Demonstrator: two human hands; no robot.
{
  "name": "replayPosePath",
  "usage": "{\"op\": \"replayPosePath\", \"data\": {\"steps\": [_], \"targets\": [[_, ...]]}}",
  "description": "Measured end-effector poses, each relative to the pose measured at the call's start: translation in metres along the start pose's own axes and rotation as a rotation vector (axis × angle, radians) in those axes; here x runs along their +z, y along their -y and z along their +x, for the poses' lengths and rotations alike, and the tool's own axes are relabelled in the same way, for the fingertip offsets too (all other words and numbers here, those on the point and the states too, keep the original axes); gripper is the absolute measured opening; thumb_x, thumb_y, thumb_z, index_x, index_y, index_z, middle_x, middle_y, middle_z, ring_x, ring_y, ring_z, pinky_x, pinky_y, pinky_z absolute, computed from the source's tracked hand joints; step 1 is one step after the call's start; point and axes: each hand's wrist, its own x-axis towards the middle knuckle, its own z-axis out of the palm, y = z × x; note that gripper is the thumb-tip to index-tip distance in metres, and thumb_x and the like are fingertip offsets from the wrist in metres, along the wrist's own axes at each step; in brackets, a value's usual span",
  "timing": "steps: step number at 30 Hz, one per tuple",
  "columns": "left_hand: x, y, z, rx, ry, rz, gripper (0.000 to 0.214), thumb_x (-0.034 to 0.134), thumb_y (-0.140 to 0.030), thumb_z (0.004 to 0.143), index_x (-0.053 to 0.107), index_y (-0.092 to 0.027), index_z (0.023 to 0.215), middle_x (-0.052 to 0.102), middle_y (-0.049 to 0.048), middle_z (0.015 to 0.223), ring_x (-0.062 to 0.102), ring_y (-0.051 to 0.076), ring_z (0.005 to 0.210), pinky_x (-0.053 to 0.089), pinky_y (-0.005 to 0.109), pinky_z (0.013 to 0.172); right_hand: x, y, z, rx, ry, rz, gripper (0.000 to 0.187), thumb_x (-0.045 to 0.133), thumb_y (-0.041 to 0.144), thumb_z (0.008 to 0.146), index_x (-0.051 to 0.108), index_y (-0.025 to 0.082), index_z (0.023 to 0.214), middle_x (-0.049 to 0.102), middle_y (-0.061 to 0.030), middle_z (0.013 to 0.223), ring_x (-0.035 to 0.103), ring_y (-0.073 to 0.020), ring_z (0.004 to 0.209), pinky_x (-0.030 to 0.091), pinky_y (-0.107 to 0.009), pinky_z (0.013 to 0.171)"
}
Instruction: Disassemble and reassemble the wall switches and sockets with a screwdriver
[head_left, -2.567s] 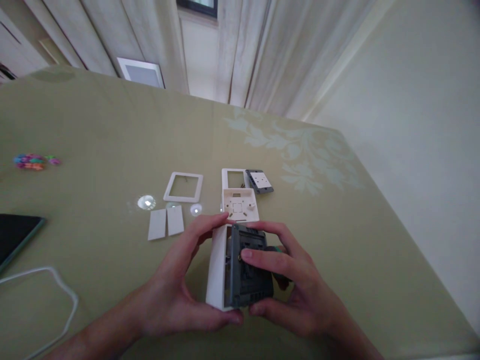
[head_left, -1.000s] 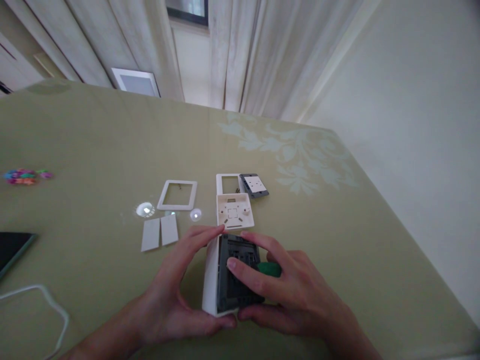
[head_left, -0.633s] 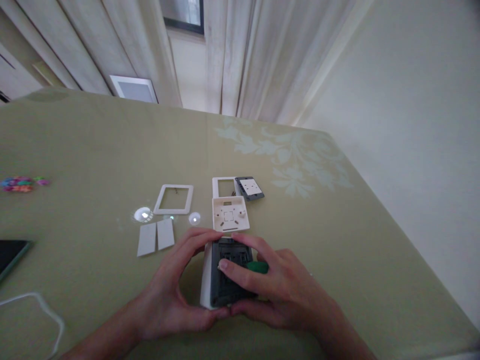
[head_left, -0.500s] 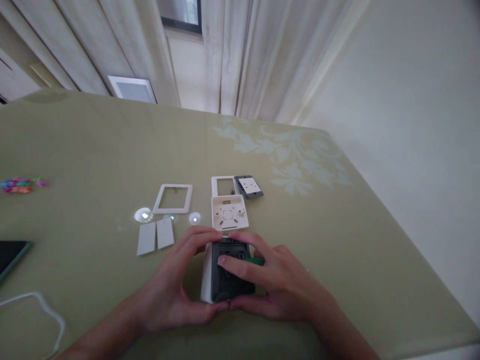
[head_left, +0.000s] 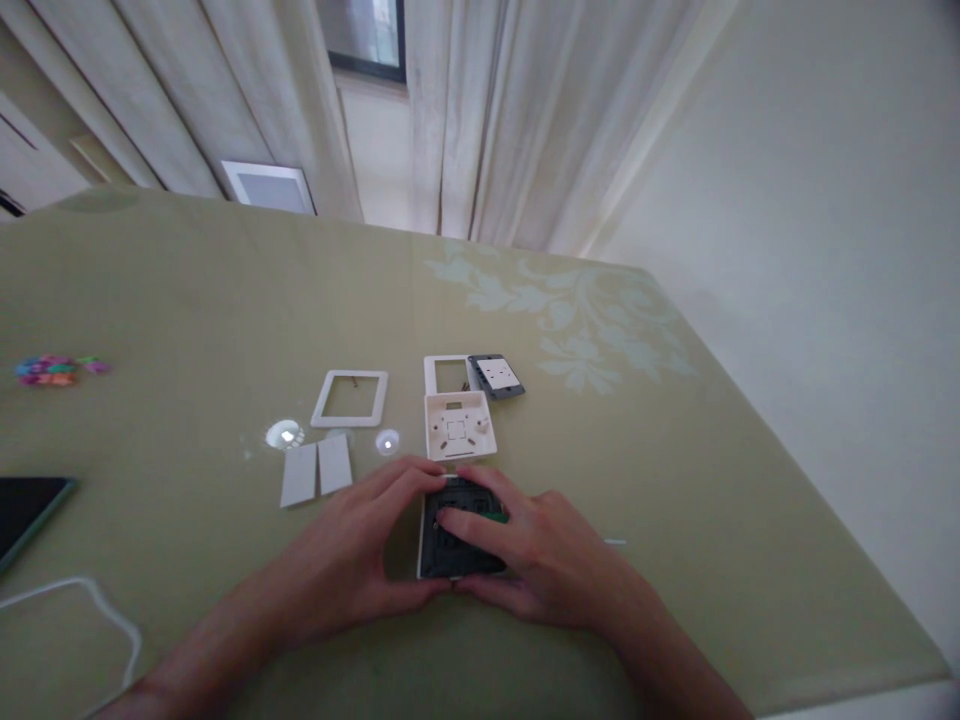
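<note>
Between my hands is a black wall switch module (head_left: 457,557) with a white edge beneath it, seemingly a white box. My left hand (head_left: 375,540) is closed around its left side, fingertips at the far edge and thumb at the near edge. My right hand (head_left: 536,545) grips the right side the same way, its index finger pressed on the top face. Something green (head_left: 497,517) shows under the right hand, and a thin pale rod (head_left: 615,542) sticks out beyond it; most of both is hidden. A white back box (head_left: 460,425) lies just beyond my fingertips.
Behind the back box are a white frame (head_left: 431,375) and a grey socket module (head_left: 499,375). Left lie another white frame (head_left: 321,407) and two white plates (head_left: 300,475). Farther left are a dark flat device (head_left: 30,510), a white cable (head_left: 97,595) and colourful small items (head_left: 49,370).
The module has tipped flatter, so the white side visible at its left has shrunk to a thin edge. Both hands keep their hold. The pale rod shows more to the right of my hand.
</note>
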Motion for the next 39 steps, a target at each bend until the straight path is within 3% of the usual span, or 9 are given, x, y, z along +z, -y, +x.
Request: {"op": "replayPosePath", "data": {"steps": [4, 8, 11, 13, 16, 20, 31, 35, 39], "targets": [[0.006, 0.001, -0.002, -0.007, 0.004, 0.036, 0.075, 0.094, -0.035, 0.085, 0.048, -0.034, 0.145, 0.063, 0.01, 0.156, 0.066, 0.035, 0.141, 0.06, 0.055, 0.114, -0.008, -0.004, -0.003, 0.033, -0.054, 0.126, 0.071, 0.082, 0.055, 0.097, 0.053, 0.031, 0.157, 0.05, -0.0188, 0.171, 0.078, -0.041, 0.123, 0.071, -0.052, 0.084], [0.014, -0.002, -0.001, 0.023, -0.04, 0.021, 0.075, 0.092, -0.042, 0.087, 0.047, -0.031, 0.147, 0.064, 0.0132, 0.157, 0.065, 0.037, 0.144, 0.058, 0.06, 0.117, -0.022, -0.007, -0.016, -0.007, -0.438, 0.396, 0.05, 0.072, 0.041, 0.105, 0.06, 0.027, 0.151, 0.066, -0.0153, 0.154, 0.074, -0.0301, 0.13, 0.065, -0.047, 0.104], [0.018, -0.005, 0.0, 0.021, -0.075, -0.009, 0.061, 0.087, -0.041, 0.093, 0.053, -0.03, 0.142, 0.067, 0.0122, 0.155, 0.067, 0.036, 0.141, 0.058, 0.059, 0.118, -0.036, 0.002, -0.024, -0.011, -0.814, 0.704, 0.025, 0.059, 0.033, 0.112, 0.07, 0.025, 0.132, 0.078, -0.0082, 0.127, 0.075, -0.0135, 0.077, 0.064, -0.03, 0.073], [0.019, -0.005, 0.002, 0.025, -0.095, -0.027, 0.052, 0.083, -0.039, 0.096, 0.057, -0.03, 0.139, 0.069, 0.0112, 0.153, 0.068, 0.035, 0.14, 0.057, 0.059, 0.118, -0.05, 0.013, -0.026, -0.014, -0.953, 0.827, 0.022, 0.057, 0.04, 0.113, 0.07, 0.024, 0.121, 0.08, -0.0057, 0.109, 0.073, -0.0152, 0.071, 0.059, -0.03, 0.064], [0.023, -0.002, 0.004, -0.003, -0.129, -0.07, 0.037, 0.075, -0.037, 0.102, 0.061, -0.031, 0.136, 0.072, 0.0086, 0.148, 0.069, 0.033, 0.137, 0.057, 0.058, 0.118, -0.071, 0.026, -0.019, -0.033, -0.928, 0.758, 0.032, 0.062, 0.054, 0.11, 0.071, 0.023, 0.113, 0.077, -0.0057, 0.098, 0.077, -0.0219, 0.089, 0.058, -0.034, 0.074], [0.028, 0.005, 0.005, -0.066, -0.159, -0.194, 0.023, 0.068, -0.033, 0.107, 0.064, -0.031, 0.129, 0.073, 0.0062, 0.137, 0.072, 0.028, 0.126, 0.06, 0.051, 0.111, -0.089, 0.029, 0.001, -0.091, -0.848, 0.685, 0.028, 0.066, 0.052, 0.109, 0.071, 0.025, 0.113, 0.071, -0.0014, 0.093, 0.069, -0.0165, 0.077, 0.052, -0.03, 0.065], [0.024, 0.002, 0.006, -0.145, -0.129, -0.347, 0.02, 0.065, -0.033, 0.108, 0.062, -0.028, 0.127, 0.071, 0.0079, 0.132, 0.072, 0.027, 0.119, 0.063, 0.048, 0.104, -0.086, 0.013, 0.021, -0.074, -0.73, 0.751, 0.028, 0.063, 0.05, 0.111, 0.068, 0.025, 0.122, 0.072, -0.0031, 0.093, 0.067, -0.0167, 0.077, 0.056, -0.028, 0.065], [0.016, -0.004, 0.003, -0.122, -0.116, -0.301, 0.028, 0.064, -0.035, 0.109, 0.059, -0.034, 0.137, 0.068, 0.0066, 0.144, 0.068, 0.028, 0.133, 0.06, 0.051, 0.113, -0.083, 0.008, 0.024, -0.082, -0.741, 0.709, 0.024, 0.064, 0.044, 0.111, 0.065, 0.025, 0.127, 0.072, -0.0035, 0.096, 0.068, -0.0176, 0.079, 0.057, -0.031, 0.069], [0.013, -0.004, -0.001, -0.097, -0.047, -0.181, 0.063, 0.079, -0.038, 0.101, 0.047, -0.043, 0.155, 0.058, 0.0046, 0.162, 0.058, 0.033, 0.149, 0.051, 0.059, 0.127, -0.079, 0.004, 0.03, -0.118, -0.729, 0.666, 0.022, 0.062, 0.039, 0.113, 0.062, 0.026, 0.13, 0.072, -0.0027, 0.099, 0.069, -0.0166, 0.083, 0.057, -0.031, 0.075]]}}
